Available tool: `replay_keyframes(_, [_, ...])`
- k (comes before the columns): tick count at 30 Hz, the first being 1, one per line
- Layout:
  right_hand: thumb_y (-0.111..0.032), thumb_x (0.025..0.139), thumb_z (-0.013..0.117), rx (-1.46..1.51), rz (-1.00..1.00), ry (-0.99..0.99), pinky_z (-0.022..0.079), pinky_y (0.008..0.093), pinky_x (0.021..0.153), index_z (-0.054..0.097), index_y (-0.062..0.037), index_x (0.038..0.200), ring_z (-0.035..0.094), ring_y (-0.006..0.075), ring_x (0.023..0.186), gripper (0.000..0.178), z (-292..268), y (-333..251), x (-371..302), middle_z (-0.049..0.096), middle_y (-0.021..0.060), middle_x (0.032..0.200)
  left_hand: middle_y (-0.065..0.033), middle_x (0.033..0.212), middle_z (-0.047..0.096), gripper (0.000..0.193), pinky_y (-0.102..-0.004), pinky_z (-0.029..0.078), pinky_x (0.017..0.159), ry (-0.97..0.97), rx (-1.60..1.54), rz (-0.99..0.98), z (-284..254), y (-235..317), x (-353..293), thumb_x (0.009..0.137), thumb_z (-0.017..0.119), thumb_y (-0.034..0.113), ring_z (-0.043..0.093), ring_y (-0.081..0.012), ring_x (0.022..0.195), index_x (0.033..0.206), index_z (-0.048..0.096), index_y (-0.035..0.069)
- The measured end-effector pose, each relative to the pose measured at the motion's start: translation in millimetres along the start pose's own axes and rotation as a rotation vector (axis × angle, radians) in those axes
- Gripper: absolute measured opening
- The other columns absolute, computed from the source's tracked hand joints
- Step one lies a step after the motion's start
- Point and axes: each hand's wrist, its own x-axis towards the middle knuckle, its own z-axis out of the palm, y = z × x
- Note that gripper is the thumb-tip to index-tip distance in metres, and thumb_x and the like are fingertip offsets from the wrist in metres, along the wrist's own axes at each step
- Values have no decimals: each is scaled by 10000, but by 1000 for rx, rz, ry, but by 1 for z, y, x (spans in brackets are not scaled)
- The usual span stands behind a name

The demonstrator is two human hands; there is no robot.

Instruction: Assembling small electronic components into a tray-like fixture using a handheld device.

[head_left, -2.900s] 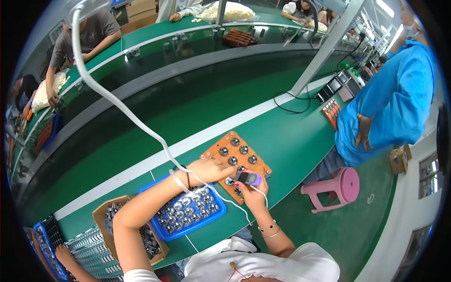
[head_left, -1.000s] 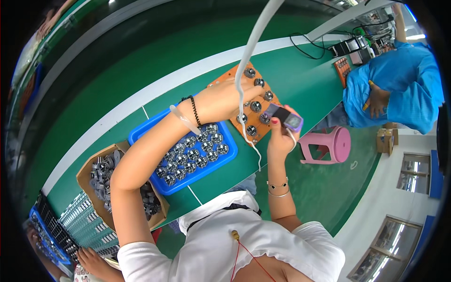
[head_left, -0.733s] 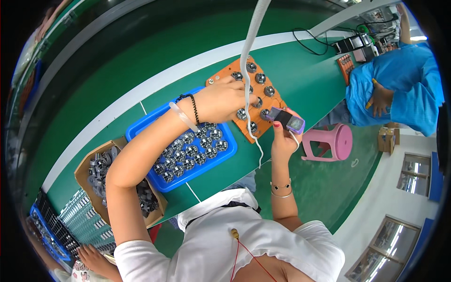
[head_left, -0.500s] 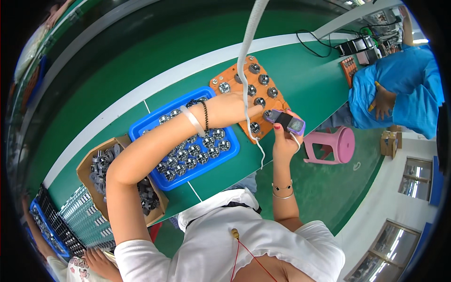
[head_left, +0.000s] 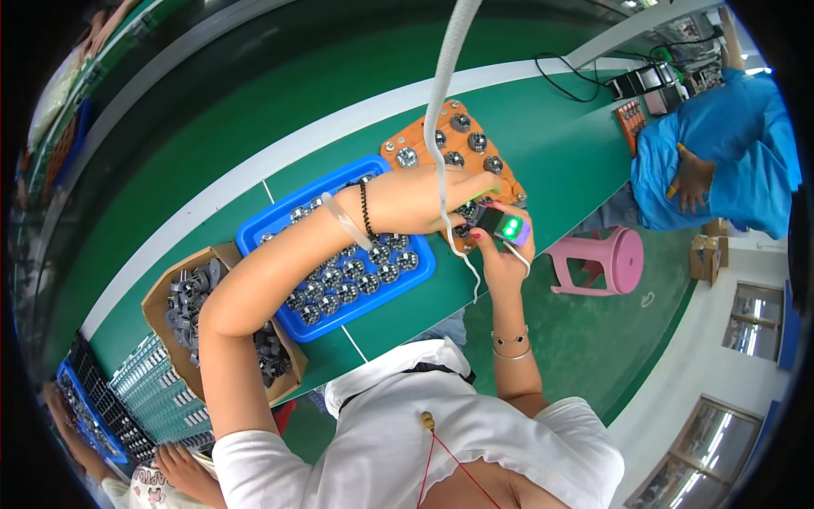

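My right hand (head_left: 506,259) is wrapped around a small purple device (head_left: 515,229) whose dark face shows bright green lights. A white cord loops by that hand. My left hand (head_left: 449,197) has come across to the device's left end. Its fingers are bent around a small mirrored ball (head_left: 466,209) there, partly hidden by the fingers. A green glow falls on one fingertip. Beneath both hands is an orange board (head_left: 411,136) bearing several mirrored balls on dark bases. Left of it sits a blue tray (head_left: 343,327) with rows of similar balls, partly covered by my left forearm.
A cardboard box (head_left: 298,360) of loose grey parts stands left of the tray on the green table (head_left: 560,127). A thick white cord (head_left: 445,76) hangs down before the board. A pink stool (head_left: 623,261) and a person in blue (head_left: 721,161) are at right.
The device's green lights have come on, and it has tilted and shifted slightly left. My left hand has moved from the board's balls down to the device's end.
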Motion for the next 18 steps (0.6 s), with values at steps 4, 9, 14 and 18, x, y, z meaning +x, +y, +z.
replay_keyframes(4, [-78,720,765,-63,-19,-26,460,291,852,532,13,1094,571,184,970,450,-4,7,-4,565,107,1061,-151,971,583,458,-424,471,759,-94,-21,-71,-5,7,1,774,619,62,569,-331,919,1182,410,59])
replay_keyframes(9, [-72,800,694,254,112,291,469,276,857,501,17,1138,575,174,965,400,-4,0,-8,571,121,1076,-146,972,586,443,-417,466,779,-214,195,-163,-2,-1,3,772,589,49,561,-315,957,1188,440,64])
replay_keyframes(14, [-77,801,694,185,126,269,483,268,815,507,17,1136,581,148,927,395,-26,7,-15,580,110,1045,-130,982,593,432,-387,441,821,-168,291,-89,12,-9,-2,755,596,60,563,-287,962,1169,477,75])
replay_keyframes(18, [-93,769,732,63,98,188,479,258,795,521,9,1122,581,147,914,424,-34,16,-23,581,92,1014,-125,1005,594,427,-365,405,876,-130,214,24,26,-2,1,745,620,92,561,-264,968,1155,501,83])
